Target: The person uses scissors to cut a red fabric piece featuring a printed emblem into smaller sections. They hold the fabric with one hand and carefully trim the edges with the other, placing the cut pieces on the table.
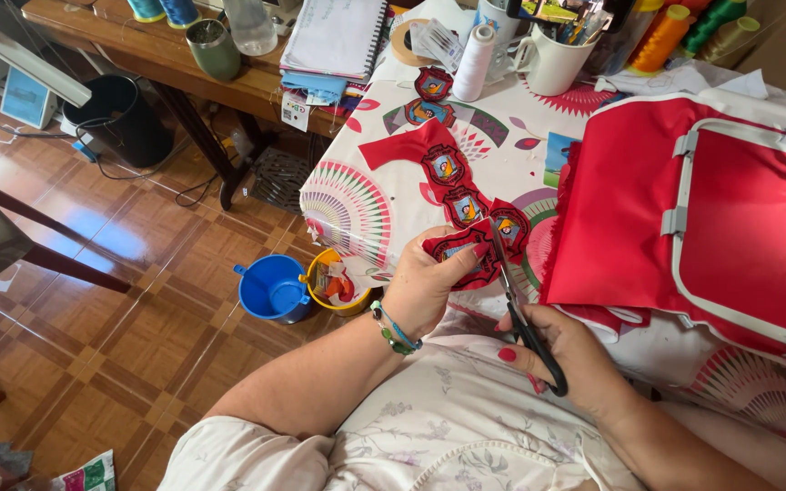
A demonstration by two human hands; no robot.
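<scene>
- At the table's (357, 195) near edge, the left hand (425, 286) pinches a red embroidered patch (462, 250).
- The right hand (568, 350) grips black scissors (522, 314), blades at the patch's rim.
- The fabric looks light and floppy, best held close beside the cut.

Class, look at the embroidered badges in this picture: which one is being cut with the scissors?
The badge held in the left hand, nearest the person. The scissors in the right hand meet its edge; the other badges lie on the table.
</scene>
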